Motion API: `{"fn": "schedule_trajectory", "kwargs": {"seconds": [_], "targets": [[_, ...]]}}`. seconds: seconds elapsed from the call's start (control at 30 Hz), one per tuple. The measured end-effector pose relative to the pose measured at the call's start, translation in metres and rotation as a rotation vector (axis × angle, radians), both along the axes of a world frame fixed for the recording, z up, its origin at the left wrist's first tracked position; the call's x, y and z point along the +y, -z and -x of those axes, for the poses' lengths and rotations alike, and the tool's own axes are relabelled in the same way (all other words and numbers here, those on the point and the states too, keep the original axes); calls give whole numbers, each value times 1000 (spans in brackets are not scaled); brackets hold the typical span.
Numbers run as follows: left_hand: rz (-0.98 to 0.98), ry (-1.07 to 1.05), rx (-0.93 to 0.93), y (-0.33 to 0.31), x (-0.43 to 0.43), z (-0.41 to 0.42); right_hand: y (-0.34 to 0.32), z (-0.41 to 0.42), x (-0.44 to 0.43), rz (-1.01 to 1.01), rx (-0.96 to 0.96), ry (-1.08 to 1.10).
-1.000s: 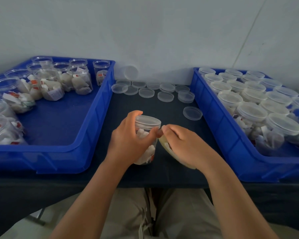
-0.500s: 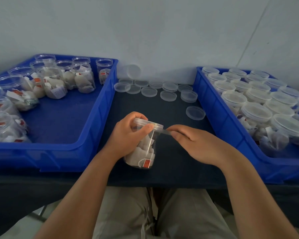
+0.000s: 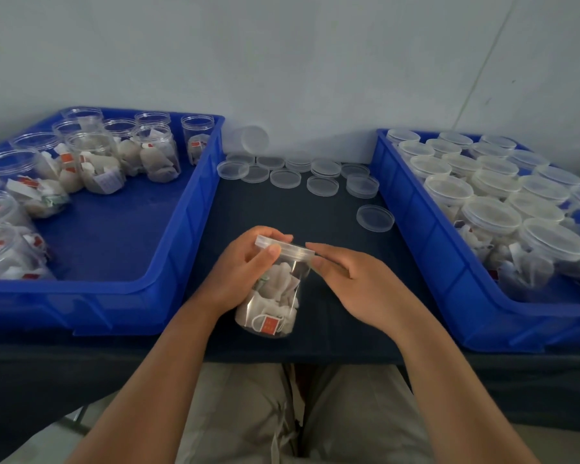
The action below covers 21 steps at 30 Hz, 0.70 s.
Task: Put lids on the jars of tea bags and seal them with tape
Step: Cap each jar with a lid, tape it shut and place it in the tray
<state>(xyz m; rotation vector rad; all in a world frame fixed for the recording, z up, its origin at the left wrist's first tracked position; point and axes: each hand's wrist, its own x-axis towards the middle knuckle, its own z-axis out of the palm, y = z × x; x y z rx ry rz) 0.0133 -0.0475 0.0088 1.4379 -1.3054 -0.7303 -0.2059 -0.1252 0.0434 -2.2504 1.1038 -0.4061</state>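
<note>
A dark surface (image 3: 332, 212) carries a left blue bin (image 3: 114, 289) and a right blue bin (image 3: 449, 279). Between them, far back, lie loose clear lids (image 3: 283, 178). A single lid (image 3: 375, 218) sits nearer, beside the right bin. Farthest back, possibly an empty jar (image 3: 250, 139) lies tipped.

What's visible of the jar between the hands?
The jar is clear plastic, round, filled with white tea bags, one red tag showing near its base. A translucent lid sits on top. It is tilted, over the dark table near its front edge. The left hand grips its upper part; the right hand touches the lid rim.
</note>
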Motion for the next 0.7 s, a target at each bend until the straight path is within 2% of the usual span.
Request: {"fn": "schedule_trajectory", "kwargs": {"seconds": [0.07,0.13,0.23,0.37,0.43,0.57,0.7], "targets": [[37,-133,-112,-4,3,1,3,-1,5,45,2,32],[33,-180,-99,-7,9,4,4,-1,11,75,9,53],[-82,-172,-108,-11,15,23,5,-4,23,167,24,86],[-115,-348,-174,-12,15,49,4,-9,35,284,61,72],[-90,-374,-147,-9,14,47,3,-4,30,219,85,9],[-68,-320,-54,-6,16,33,1,15,18,-63,102,-150],[-24,-229,40,-9,16,23,3,25,6,-27,44,-166]]}}
